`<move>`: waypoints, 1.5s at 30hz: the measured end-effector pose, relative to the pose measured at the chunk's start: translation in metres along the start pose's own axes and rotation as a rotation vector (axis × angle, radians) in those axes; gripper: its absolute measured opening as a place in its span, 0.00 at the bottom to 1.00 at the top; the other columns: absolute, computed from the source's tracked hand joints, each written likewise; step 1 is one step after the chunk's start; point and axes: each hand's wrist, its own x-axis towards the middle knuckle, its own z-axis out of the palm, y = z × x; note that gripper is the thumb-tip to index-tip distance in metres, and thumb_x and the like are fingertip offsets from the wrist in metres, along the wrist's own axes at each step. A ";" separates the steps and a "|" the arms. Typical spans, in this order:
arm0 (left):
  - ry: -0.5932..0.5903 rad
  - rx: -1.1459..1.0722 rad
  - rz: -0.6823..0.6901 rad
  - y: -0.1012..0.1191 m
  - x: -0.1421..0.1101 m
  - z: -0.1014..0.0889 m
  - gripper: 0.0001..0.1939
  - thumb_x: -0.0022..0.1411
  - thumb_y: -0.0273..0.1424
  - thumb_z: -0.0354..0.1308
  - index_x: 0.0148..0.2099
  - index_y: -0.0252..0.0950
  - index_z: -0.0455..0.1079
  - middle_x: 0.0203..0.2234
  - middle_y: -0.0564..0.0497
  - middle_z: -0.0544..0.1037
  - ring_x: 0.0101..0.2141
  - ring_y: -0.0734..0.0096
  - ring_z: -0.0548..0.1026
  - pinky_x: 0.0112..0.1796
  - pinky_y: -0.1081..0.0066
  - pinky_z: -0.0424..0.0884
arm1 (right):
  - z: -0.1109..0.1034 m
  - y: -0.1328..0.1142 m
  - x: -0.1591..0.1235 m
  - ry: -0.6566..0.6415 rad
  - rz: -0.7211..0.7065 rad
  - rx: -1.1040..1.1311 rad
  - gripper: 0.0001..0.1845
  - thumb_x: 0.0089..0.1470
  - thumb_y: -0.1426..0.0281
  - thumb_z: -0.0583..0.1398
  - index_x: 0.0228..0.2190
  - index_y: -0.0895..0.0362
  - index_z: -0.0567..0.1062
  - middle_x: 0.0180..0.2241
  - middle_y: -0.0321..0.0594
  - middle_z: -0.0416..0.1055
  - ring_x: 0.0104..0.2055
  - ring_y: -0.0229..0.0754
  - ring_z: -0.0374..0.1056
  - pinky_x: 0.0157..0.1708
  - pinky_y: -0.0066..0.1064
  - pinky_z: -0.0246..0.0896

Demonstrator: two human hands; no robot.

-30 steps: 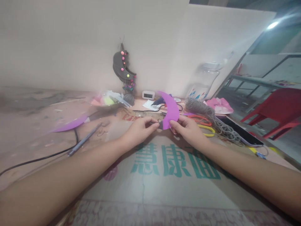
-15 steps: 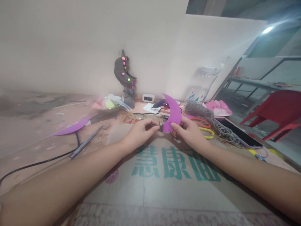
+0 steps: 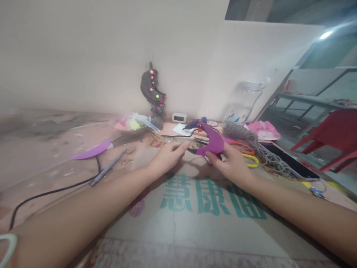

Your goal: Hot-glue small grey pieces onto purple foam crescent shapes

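My right hand (image 3: 233,163) grips a purple crescent-shaped foam piece (image 3: 213,143), now tilted low and almost flat over the cardboard sheet (image 3: 195,219). My left hand (image 3: 167,156) lies just left of the crescent's dark tip, fingers stretched out and a little apart, touching or nearly touching it. Whether anything sits under the left fingers I cannot make out. Both forearms reach forward over the cardboard with green printed characters.
A second purple crescent (image 3: 90,151) and a pen (image 3: 107,172) lie to the left beside a black cable (image 3: 52,191). Grey twine (image 3: 251,139), orange and yellow scissors (image 3: 247,156), a glue gun (image 3: 195,124), a small clock (image 3: 179,117) and a jar (image 3: 244,100) crowd the back. A dark decorated crescent (image 3: 152,89) leans on the wall.
The purple crescent has tipped from upright down to nearly flat in my right hand. My left hand has loosened its pinch and its fingers now stretch out.
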 end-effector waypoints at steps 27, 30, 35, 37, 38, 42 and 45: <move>0.052 0.027 0.028 -0.001 -0.001 0.001 0.16 0.64 0.38 0.47 0.26 0.36 0.59 0.19 0.56 0.65 0.25 0.73 0.65 0.28 0.72 0.58 | -0.003 0.000 0.001 -0.168 -0.115 0.007 0.11 0.60 0.69 0.54 0.32 0.57 0.76 0.29 0.38 0.75 0.30 0.38 0.68 0.30 0.28 0.60; 0.080 0.055 0.035 -0.002 0.001 0.001 0.16 0.64 0.37 0.47 0.25 0.36 0.59 0.19 0.57 0.63 0.25 0.73 0.64 0.28 0.72 0.57 | -0.007 -0.003 -0.004 -0.108 -0.375 -0.056 0.09 0.60 0.72 0.55 0.35 0.58 0.75 0.30 0.40 0.75 0.30 0.37 0.68 0.32 0.27 0.59; 0.084 0.056 0.051 -0.001 0.001 0.000 0.16 0.64 0.37 0.47 0.25 0.36 0.59 0.20 0.57 0.62 0.26 0.73 0.63 0.29 0.72 0.57 | -0.011 -0.013 -0.009 -0.132 -0.721 -0.121 0.08 0.60 0.73 0.55 0.33 0.61 0.75 0.24 0.40 0.71 0.27 0.37 0.65 0.29 0.28 0.56; 0.084 0.048 0.053 -0.001 0.000 0.000 0.16 0.64 0.37 0.47 0.25 0.36 0.59 0.20 0.57 0.62 0.25 0.73 0.63 0.29 0.72 0.56 | -0.010 -0.013 -0.010 -0.141 -0.741 -0.146 0.08 0.60 0.72 0.56 0.34 0.61 0.75 0.24 0.40 0.72 0.27 0.37 0.65 0.29 0.28 0.57; 0.083 0.045 0.058 -0.001 0.000 0.000 0.16 0.64 0.37 0.47 0.25 0.37 0.59 0.20 0.57 0.62 0.26 0.73 0.64 0.29 0.72 0.57 | -0.010 -0.011 -0.010 -0.145 -0.731 -0.154 0.08 0.60 0.72 0.56 0.34 0.60 0.75 0.24 0.40 0.73 0.27 0.37 0.66 0.29 0.28 0.57; 0.080 0.033 0.058 -0.003 0.001 0.001 0.15 0.64 0.36 0.47 0.25 0.37 0.58 0.20 0.57 0.63 0.26 0.72 0.64 0.29 0.72 0.57 | -0.009 -0.004 -0.008 -0.154 -0.603 -0.147 0.09 0.60 0.71 0.55 0.37 0.58 0.76 0.29 0.39 0.76 0.30 0.37 0.70 0.31 0.27 0.60; 0.080 0.015 0.048 -0.004 0.001 0.001 0.15 0.64 0.36 0.47 0.25 0.37 0.59 0.20 0.57 0.64 0.26 0.72 0.65 0.30 0.72 0.58 | -0.017 -0.006 0.001 -0.246 -0.361 -0.167 0.12 0.60 0.67 0.55 0.42 0.55 0.75 0.34 0.38 0.78 0.32 0.38 0.71 0.31 0.27 0.61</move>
